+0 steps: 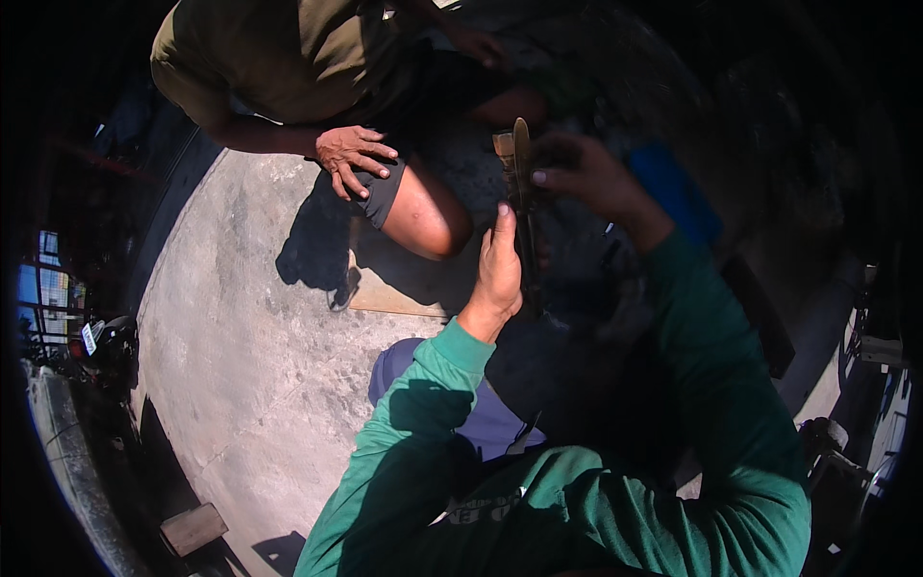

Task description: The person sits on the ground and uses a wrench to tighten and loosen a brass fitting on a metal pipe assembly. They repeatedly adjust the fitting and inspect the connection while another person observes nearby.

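Note:
My left hand (497,264) grips a long, dark, upright tool-like part (522,231), its thumb along the side. At its top are a brownish block (503,144) and a thin oval metal plate (522,146), seen nearly edge-on. My right hand (582,183) is in shade just right of the plate, fingers bent at it; whether they hold it is hard to make out. The lower part is dim and partly hidden by my left hand.
Another person (288,58) kneels opposite, a hand (356,154) on the thigh. A thin board (394,300) lies on the concrete (231,346). A blue object (673,192) is at the right, a wood block (192,527) at the lower left, dark machinery (106,356) at the left.

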`<state>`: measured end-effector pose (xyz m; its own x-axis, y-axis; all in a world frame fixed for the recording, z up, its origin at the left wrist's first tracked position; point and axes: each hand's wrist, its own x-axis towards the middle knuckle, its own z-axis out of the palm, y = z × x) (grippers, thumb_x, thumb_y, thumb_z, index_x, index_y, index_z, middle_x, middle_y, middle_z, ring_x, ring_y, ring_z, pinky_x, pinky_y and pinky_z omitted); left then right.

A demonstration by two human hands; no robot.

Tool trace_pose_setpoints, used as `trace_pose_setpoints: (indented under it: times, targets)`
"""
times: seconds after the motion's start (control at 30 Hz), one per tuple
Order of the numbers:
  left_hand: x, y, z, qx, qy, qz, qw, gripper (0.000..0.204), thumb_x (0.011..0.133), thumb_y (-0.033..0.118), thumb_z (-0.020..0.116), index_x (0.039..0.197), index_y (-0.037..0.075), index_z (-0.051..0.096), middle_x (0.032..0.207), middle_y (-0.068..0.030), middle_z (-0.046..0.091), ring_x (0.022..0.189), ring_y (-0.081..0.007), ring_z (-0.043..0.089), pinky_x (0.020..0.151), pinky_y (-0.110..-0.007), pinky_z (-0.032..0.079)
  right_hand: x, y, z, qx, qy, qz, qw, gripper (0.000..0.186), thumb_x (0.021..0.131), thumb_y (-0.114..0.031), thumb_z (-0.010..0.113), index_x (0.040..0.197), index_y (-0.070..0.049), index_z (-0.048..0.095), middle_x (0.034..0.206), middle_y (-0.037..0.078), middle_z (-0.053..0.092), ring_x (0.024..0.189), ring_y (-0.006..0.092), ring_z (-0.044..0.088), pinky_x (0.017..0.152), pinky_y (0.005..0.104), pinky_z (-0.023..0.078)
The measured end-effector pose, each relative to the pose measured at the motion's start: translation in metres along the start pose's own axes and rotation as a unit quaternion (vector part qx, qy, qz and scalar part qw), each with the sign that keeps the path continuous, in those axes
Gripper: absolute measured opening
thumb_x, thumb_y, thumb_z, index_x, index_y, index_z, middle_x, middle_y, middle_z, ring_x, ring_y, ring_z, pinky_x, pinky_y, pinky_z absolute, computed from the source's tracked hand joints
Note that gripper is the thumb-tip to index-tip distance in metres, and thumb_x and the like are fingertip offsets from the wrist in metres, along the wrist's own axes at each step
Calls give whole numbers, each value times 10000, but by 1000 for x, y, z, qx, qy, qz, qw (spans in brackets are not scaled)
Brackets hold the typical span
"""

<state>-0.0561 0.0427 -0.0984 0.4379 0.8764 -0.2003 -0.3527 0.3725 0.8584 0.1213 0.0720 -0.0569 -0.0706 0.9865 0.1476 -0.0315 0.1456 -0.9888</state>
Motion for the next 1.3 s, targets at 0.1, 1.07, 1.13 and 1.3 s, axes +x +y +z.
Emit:
trace_pose_setpoints:
  times: [0.1,1.07,1.13,1.3]
  targets:
    - [-2,-3,-4,-15,-14,-15,1000,547,1041,584,392,1080,91,625,843,-12,626,728,-120,579,650,-262,481,-7,-15,-8,-36,-14,161,986,393,973,-377,648,1029,12,671,798,61,657,682,140,640,604,289,492]
    - [-3,5,-7,-143,-32,-204,968,655,971,729,350,927,128,609,655,-23,458,516,-156,416,490,-285,338,-9,5,-4,-70,-28,207,975,535,935,-511,668,655,-57,626,530,4,519,464,99,484,444,272,347]
    - [0,6,-10,-158,-66,-221,960,653,974,730,328,914,142,604,640,-21,465,495,-153,414,470,-289,336,-8,14,-6,-56,-29,196,979,544,949,-511,648,641,-64,621,521,3,515,455,97,483,433,274,341]
    - [4,8,-19,-144,-52,-251,956,666,975,735,295,910,149,605,643,-27,523,461,-139,410,434,-289,331,-9,10,-3,-41,-63,211,975,543,972,-548,576,739,-65,665,567,11,551,455,109,491,430,282,348]
